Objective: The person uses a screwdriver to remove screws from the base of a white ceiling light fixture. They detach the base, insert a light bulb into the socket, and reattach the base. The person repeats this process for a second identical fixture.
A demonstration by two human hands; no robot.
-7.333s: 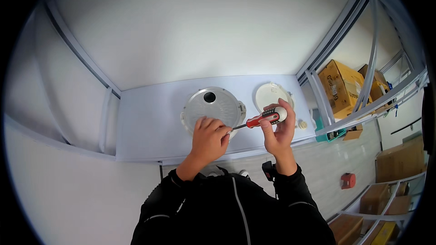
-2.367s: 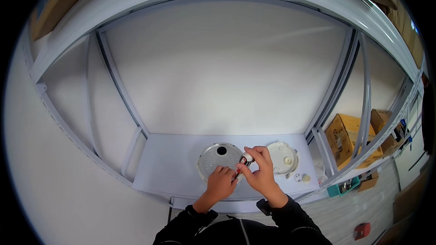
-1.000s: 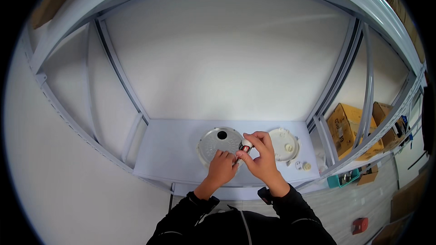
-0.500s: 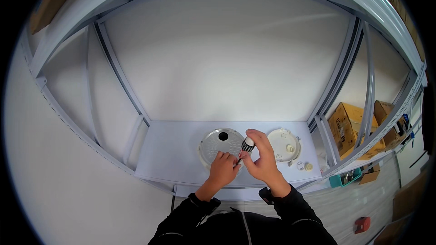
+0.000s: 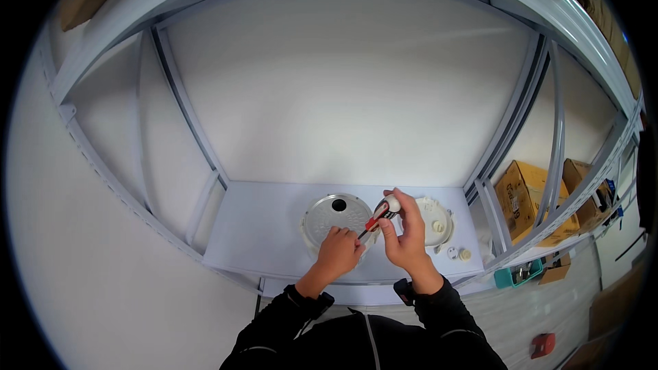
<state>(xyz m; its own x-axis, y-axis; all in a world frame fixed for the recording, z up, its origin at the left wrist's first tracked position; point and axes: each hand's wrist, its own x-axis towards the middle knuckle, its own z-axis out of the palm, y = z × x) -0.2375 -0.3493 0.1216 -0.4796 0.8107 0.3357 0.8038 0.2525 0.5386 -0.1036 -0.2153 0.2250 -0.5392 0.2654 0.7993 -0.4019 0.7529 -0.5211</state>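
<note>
My right hand [image 5: 410,238] is closed around the red, white and black handle of a screwdriver [image 5: 382,212]. Its shaft slants down and left to the fingers of my left hand [image 5: 338,252]. Those fingers are curled together at the tip, over the near right rim of a round silver metal plate [image 5: 321,222]; what they pinch is hidden. A dark round hole [image 5: 338,205] lies near the plate's far edge. To the right, partly behind my right hand, sits a round cream-white plastic cover [image 5: 436,213] with small raised parts.
Near the cover's front edge lie a small white disc [image 5: 453,253] and a cream round piece [image 5: 465,254]. The pale worktop [image 5: 253,233] is framed by grey metal posts. Cardboard boxes [image 5: 522,195], a teal basket [image 5: 506,278] and a red object [image 5: 543,345] are at the right.
The screwdriver's handle has turned and tilted further right, showing its red part. My right hand has shifted slightly right and its grip has changed. My left hand stays nearly in place.
</note>
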